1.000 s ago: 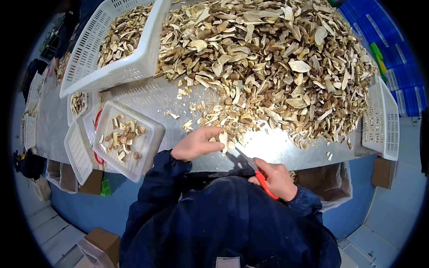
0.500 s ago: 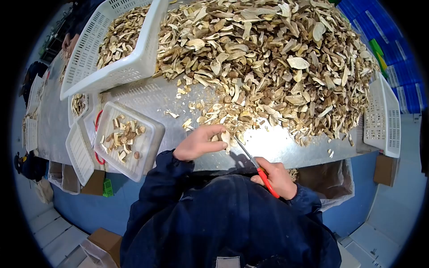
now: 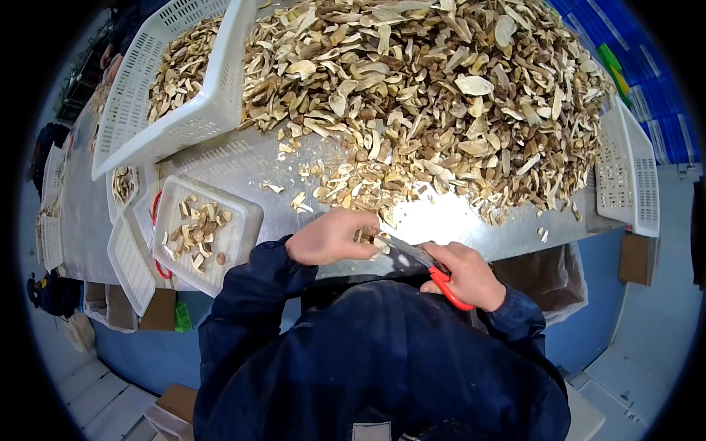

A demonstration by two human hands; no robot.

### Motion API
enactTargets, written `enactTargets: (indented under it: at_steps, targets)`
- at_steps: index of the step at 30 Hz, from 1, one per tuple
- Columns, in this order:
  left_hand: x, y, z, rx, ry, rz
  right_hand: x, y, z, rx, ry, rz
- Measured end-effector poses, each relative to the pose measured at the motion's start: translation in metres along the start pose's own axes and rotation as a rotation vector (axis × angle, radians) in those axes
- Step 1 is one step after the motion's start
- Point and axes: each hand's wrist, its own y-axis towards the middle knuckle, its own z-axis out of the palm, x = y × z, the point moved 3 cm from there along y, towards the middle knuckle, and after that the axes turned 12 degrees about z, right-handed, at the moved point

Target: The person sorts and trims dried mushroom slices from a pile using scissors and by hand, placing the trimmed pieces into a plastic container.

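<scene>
Near the front edge of the table, my left hand pinches a dried mushroom slice between thumb and fingers; part of the slice is hidden. My right hand is closed on red-handled scissors, their blades pointing left and reaching the slice. Whether the blades are parted is hard to see. Beyond both hands spreads a large heap of dried mushroom slices, with small bits scattered at its near edge. To the left, a white plastic tray holds several mushroom pieces.
A tilted white basket with more slices stands at the back left. Another white basket leans at the heap's right side. A lined bin sits below the table edge. Blue crates are stacked at the right. Another person's hand shows at far left.
The scissors' blades have moved up to the mushroom slice in my left hand. My right hand has turned and shifted slightly right and up. The view has shifted slightly.
</scene>
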Motion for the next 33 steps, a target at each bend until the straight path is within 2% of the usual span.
enactTargets:
  at_steps: [8, 11, 14, 16, 18, 20, 22, 24, 27, 28, 30, 31, 33]
  targets:
    - [0.006, -0.002, 0.003, 0.071, 0.019, -0.038, -0.009, -0.005, 0.006, 0.084, -0.034, 0.105]
    - [0.01, -0.002, 0.006, 0.066, -0.007, -0.027, -0.006, -0.005, 0.001, -0.022, -0.036, 0.015]
    - [0.004, -0.012, -0.001, 0.023, 0.068, -0.086, -0.009, -0.007, 0.0, -0.032, 0.018, 0.05]
    - [0.002, -0.034, -0.016, -0.227, -0.001, -0.098, -0.017, -0.003, 0.004, -0.101, -0.006, 0.084]
    - [-0.001, -0.07, -0.036, -0.471, 0.125, -0.105, -0.017, 0.002, 0.003, -0.143, 0.079, 0.097]
    - [0.002, -0.118, -0.05, -0.869, 0.165, -0.281, -0.019, 0.008, 0.008, -0.179, 0.122, 0.099]
    - [0.016, -0.174, -0.061, -1.169, 0.267, -0.38, -0.022, 0.011, 0.014, -0.185, 0.183, 0.14]
    - [0.01, -0.207, -0.069, -1.247, 0.44, -0.591, -0.026, 0.015, 0.018, -0.2, 0.197, 0.122]
    - [0.019, -0.225, -0.074, -1.046, 0.871, -0.445, -0.027, 0.02, 0.017, -0.22, 0.191, 0.137]
    - [0.021, -0.221, -0.076, -1.049, 0.807, -0.534, -0.029, 0.02, 0.017, -0.239, 0.165, 0.143]
    - [0.016, -0.197, -0.08, -0.975, 0.923, -0.501, -0.028, 0.012, 0.011, -0.291, 0.122, 0.176]
    - [0.01, -0.173, -0.079, -1.011, 0.739, -0.421, -0.028, 0.011, 0.007, -0.324, 0.136, 0.2]
    - [0.023, -0.121, -0.072, -0.871, 0.624, -0.255, -0.032, 0.003, 0.011, -0.377, 0.191, 0.266]
